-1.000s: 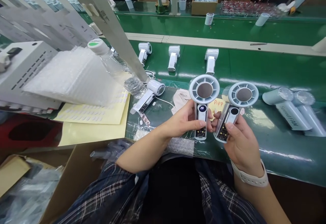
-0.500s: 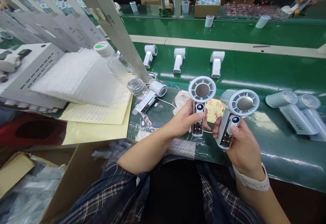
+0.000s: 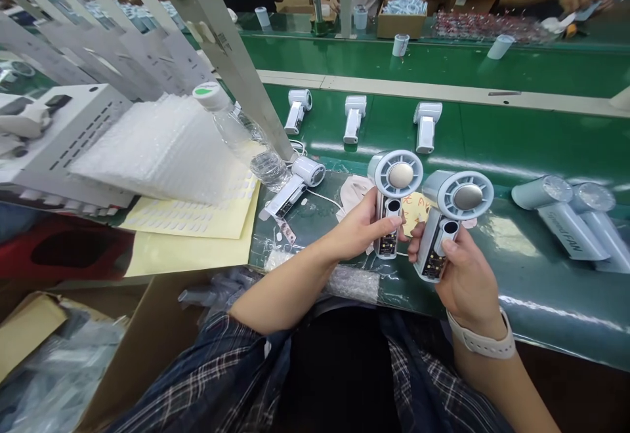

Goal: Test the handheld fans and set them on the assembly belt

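Note:
My left hand is closed around a light-blue handheld fan, its thumb on the handle below a dark round display. A second handheld fan is gripped in my right hand, with the thumb just under its display. Both handles show bare circuit boards at the front, and both displays are dark. The two fan heads face up toward me, side by side and slightly apart. Behind them, partly hidden, lies a yellow note with red writing. A further fan rests on the bench to the left, by a white cable.
Several fans, one of them a fan, lie on the green conveyor. Two wrapped fans are at right. A plastic bottle, bubble-wrap sheets and a slanted metal post stand left. People work across the line.
Both displays showed "20" earlier and are dark now. The fans have tilted slightly, and the right one has moved a little to the left. Both hands keep their hold.

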A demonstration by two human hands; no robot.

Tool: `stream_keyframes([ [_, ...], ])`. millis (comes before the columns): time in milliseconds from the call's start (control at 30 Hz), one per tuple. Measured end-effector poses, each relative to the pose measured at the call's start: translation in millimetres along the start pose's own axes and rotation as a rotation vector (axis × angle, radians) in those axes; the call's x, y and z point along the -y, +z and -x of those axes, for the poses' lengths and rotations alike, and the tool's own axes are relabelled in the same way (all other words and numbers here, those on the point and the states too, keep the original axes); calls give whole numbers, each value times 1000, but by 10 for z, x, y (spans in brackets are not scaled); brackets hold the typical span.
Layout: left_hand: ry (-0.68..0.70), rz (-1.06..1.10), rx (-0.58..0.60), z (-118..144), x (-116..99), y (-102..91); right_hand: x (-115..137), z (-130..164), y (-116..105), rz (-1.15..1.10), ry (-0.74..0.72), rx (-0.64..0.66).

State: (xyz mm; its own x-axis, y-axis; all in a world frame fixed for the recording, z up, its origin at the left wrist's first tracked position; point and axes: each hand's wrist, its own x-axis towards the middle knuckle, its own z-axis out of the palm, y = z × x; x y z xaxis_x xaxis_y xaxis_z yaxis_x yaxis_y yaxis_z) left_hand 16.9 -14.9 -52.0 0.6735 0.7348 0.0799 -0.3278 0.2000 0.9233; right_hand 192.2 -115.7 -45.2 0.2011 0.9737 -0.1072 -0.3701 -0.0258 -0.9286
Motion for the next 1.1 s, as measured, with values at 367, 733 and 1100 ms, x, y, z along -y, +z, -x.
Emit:
stream_keyframes([
  [367,55,-58,-22,8,-62,39,-1,25,5,27,-51,-11],
  [733,-88,21,-177,49,-48,23,-35,-98,16,-129,63,10],
  [1100,45,122,-19,171,-135,25,105,79,36,-10,-18,-50],
])
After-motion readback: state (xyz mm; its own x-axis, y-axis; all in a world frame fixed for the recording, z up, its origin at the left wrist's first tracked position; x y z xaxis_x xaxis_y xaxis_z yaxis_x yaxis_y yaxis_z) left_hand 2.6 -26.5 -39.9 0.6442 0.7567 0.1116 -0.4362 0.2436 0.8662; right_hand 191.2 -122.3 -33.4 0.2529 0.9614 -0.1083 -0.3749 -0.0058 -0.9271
